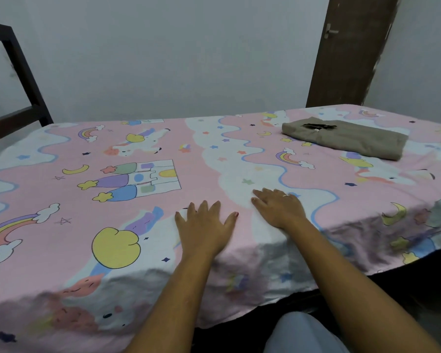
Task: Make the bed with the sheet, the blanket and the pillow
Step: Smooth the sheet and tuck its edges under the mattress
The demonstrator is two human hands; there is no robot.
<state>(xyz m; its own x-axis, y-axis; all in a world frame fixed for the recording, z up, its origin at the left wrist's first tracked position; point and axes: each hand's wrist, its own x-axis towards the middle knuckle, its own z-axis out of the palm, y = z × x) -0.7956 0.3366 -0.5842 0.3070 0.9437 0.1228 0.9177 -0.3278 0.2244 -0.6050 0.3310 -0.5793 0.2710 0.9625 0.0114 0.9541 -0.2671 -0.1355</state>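
Fingers (204,207) on both hands are straight and spread, holding nothing: left hand (205,228) and right hand (278,208) press flat on the pink cartoon-print sheet (148,138) by the bed's near edge. Sheet covers the mattress, near hem hangs loose. Likely thin, soft and light, wrinkles easily; best pinched at hem or corners. Folded khaki blanket (346,138) lies toward the far right corner. Pillow not in view.

One left hand (204,229), one right hand (278,210), one sheet (201,159), perhaps one folded blanket (349,140).
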